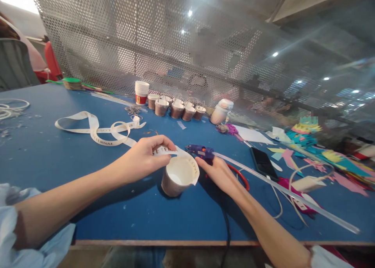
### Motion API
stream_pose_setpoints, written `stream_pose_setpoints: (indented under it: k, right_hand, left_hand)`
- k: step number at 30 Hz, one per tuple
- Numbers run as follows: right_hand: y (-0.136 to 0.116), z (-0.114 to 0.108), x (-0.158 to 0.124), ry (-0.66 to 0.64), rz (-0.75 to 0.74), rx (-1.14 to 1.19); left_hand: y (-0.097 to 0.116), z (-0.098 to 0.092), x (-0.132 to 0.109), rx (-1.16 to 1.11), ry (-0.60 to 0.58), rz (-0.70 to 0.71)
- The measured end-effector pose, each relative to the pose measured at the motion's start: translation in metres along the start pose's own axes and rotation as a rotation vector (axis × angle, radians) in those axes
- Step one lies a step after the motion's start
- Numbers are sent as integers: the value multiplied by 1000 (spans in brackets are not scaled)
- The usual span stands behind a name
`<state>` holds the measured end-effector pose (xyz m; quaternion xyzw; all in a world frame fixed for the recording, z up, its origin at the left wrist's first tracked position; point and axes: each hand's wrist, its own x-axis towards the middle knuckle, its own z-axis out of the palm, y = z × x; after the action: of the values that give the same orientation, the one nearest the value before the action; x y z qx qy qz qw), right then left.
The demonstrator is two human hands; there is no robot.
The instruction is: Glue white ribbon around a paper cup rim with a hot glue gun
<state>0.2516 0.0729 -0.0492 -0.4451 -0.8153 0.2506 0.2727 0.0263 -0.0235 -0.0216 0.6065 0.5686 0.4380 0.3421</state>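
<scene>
My left hand (152,156) pinches a white ribbon (101,139) printed with dark letters. Part of that ribbon curves along the far and right rim of a small paper cup (175,182), whose outside is brown and inside white. The cup stands upright on the blue table, just below my left fingers. My right hand (218,170) grips a dark blue glue gun (202,151), its nozzle pointing left behind the cup. A long clear glue stick (281,190) sticks out of the gun's back toward the lower right. Loose ribbon loops lie to the left.
Along the back stand several brown-wrapped cups (177,109), a stack of paper cups (141,92) and a pale bottle (222,111). On the right lie a phone (263,163), white cables and coloured paper scraps (345,164). A perforated metal screen (131,45) rises behind the blue table (117,217).
</scene>
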Motion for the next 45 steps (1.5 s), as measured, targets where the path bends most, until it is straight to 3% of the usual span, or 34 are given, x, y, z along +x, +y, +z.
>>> stream_pose_setpoints:
  k: [2, 5, 10, 13, 16, 22, 31, 45]
  right_hand:
    - [1, -9, -13, -8, 51, -114]
    - [-2, -22, -40, 113, 83, -232]
    - [-31, -31, -74, 101, -106, -148]
    - [-49, -22, -63, 109, -175, -40]
    - [-56, -9, -33, 96, -156, 52]
    - [-56, 8, 13, -240, -38, 168]
    - [-60, 3, 20, -416, 21, 125]
    - [-63, 3, 22, -396, -48, 55]
  left_hand:
    - [1, 2, -1, 4, 4, -2]
    - [0, 4, -3, 37, 14, 18]
    - [-4, 6, -4, 81, 19, 25]
    - [-6, 7, -5, 85, 22, 22]
    - [-5, 7, -5, 80, 21, 10]
    - [-5, 8, -5, 30, 16, 8]
    - [-4, 10, -5, 34, 24, -1]
    - [-7, 11, -5, 41, 28, 10]
